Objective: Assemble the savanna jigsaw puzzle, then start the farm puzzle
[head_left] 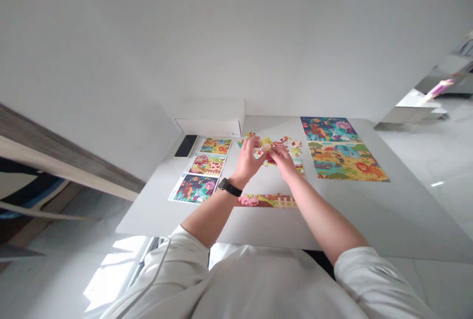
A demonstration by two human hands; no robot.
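Over the loose jigsaw puzzle pieces (pixel 295 144) at the table's middle, my two hands nearly meet. My left hand (pixel 250 159), with a black watch (pixel 230 187) at its wrist, has thumb and finger closed around a pale yellow puzzle piece (pixel 266 147). My right hand (pixel 283 160) reaches in beside it, its fingers drawn together and pointing down among the pieces; what lies under the fingertips is hidden. A joined puzzle strip (pixel 266 201) with a pink animal and a fence lies nearer me, partly covered by my forearms. Another joined section (pixel 298 166) shows beside my right wrist.
Left of my hands lies a sheet with three small pictures (pixel 206 165), with a phone (pixel 185 145) beyond it. A white box (pixel 210 118) stands at the back against the wall. On the right lie two assembled puzzles (pixel 347 159), edge to edge, on the white table (pixel 399 220).
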